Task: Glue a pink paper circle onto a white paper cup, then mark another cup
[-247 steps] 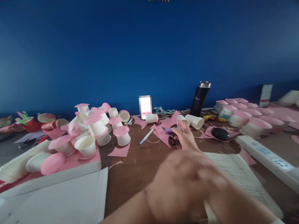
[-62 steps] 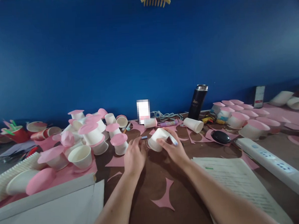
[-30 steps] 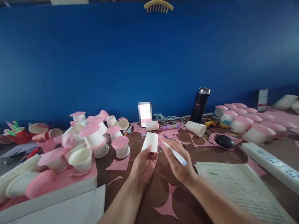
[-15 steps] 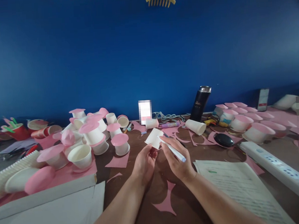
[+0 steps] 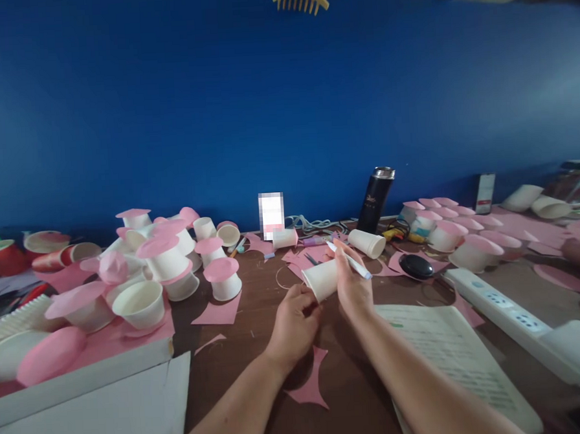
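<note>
On my brown table (image 5: pixel 248 355), pink paper scraps (image 5: pixel 306 384) lie in the middle, pink-topped cups (image 5: pixel 224 286) on the left, a printed booklet (image 5: pixel 448 358) at near right, a black flask (image 5: pixel 375 203) at far right.

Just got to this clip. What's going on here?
A person is handling a white paper cup above a brown table. The left hand is at the cup's rim, and the right hand is at its other end while also holding a pen. The cup is tipped sideways, and the pen tip points away from it. Paper cups with pink tops stand to both sides, and pink paper scraps lie about.
</note>
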{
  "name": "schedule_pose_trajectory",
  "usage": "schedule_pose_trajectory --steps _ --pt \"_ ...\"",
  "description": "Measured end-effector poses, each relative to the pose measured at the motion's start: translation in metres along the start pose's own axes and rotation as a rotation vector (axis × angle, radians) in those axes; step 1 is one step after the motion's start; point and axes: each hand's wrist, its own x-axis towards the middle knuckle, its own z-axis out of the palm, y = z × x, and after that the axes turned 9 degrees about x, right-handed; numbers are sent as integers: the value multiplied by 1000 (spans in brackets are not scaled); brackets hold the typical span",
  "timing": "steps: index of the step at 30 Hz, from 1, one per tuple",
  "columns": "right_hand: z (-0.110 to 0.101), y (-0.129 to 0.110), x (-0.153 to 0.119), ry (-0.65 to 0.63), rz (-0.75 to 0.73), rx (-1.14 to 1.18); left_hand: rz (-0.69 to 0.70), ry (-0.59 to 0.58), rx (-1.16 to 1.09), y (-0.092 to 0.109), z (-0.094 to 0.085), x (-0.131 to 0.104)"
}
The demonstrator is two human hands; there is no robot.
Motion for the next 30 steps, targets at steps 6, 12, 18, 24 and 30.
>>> schedule_pose_trajectory --steps 6,12,18,24,30 --pt "0 -9 -5 -84 -68 -78 -362 -199 -700 10 -8 2" --pt "3 -17 -17 -254 -266 -261 -656 -104 -1089 9 -19 10" --pt "-2 -17 -15 -171 -478 -318 -508 86 -1051 3 -18 13" --pt "0 -24 -32 -504 -662 -578 -405 188 -904 -5 -13 17" --pt "4 -22 -35 -512 -653 -527 -350 218 -470 -3 -10 13"
